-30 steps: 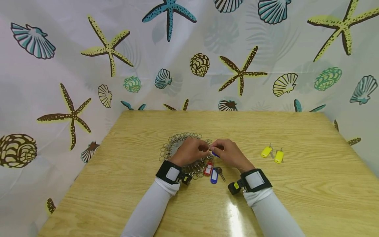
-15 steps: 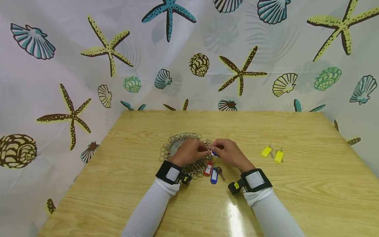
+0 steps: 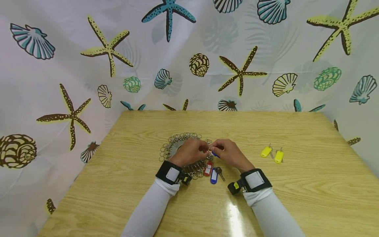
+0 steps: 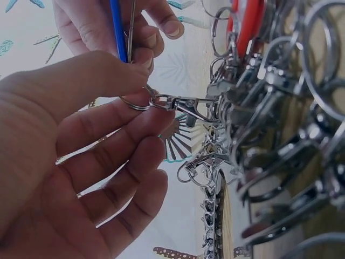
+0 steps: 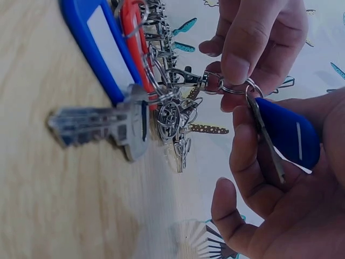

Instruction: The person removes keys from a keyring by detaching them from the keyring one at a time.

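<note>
My left hand (image 3: pixel 190 153) pinches a split key ring (image 4: pixel 136 104) between thumb and forefinger, its other fingers loosely bent. A silver swivel clasp (image 4: pixel 186 104) links that ring to the round metal rack (image 3: pixel 176 144) below. Close at its right, my right hand (image 3: pixel 230 154) holds a blue key tag (image 5: pixel 294 132) with a silver key (image 5: pixel 268 141). The key and tag meet the split ring right at the left thumb and fingertips. Part of the rack is hidden under the left hand.
By the rack's front right edge lie a red key tag (image 3: pixel 208 169) and another blue tag (image 3: pixel 214 176) with a key (image 3: pixel 220 173). Two yellow tags (image 3: pixel 266 151) with keys lie farther right on the wooden table (image 3: pixel 311 184). Many clasps and rings fringe the rack.
</note>
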`<state>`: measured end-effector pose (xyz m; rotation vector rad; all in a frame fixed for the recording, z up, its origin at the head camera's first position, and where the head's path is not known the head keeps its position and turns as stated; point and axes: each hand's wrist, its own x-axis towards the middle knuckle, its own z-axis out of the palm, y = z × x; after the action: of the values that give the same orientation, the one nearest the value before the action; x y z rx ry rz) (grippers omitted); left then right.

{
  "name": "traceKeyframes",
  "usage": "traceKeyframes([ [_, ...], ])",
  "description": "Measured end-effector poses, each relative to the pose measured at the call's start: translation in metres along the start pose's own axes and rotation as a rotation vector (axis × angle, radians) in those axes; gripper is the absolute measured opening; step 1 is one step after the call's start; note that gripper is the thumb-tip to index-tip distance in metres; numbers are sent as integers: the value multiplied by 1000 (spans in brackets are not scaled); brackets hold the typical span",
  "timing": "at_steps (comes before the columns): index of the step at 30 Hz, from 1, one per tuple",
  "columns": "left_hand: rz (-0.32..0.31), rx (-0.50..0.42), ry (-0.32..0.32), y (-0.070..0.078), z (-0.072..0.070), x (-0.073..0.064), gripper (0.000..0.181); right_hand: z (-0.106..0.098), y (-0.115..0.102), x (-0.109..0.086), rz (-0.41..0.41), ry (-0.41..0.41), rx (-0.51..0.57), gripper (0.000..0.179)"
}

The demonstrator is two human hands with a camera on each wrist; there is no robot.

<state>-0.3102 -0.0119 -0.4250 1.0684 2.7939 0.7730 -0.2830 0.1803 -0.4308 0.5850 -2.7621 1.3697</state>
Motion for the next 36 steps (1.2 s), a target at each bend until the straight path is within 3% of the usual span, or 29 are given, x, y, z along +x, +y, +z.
traceKeyframes([
  [12, -44, -29, 23, -2, 2, -2, 19, -1, 1, 0, 2, 11, -2, 16],
  [25, -16, 9, 3, 2, 0, 0, 20, 0, 2, 0, -1, 22, -36, 15],
  [36, 4, -14, -25, 0, 3, 1, 19, 3, 3, 1, 12, 98, -126, 14],
])
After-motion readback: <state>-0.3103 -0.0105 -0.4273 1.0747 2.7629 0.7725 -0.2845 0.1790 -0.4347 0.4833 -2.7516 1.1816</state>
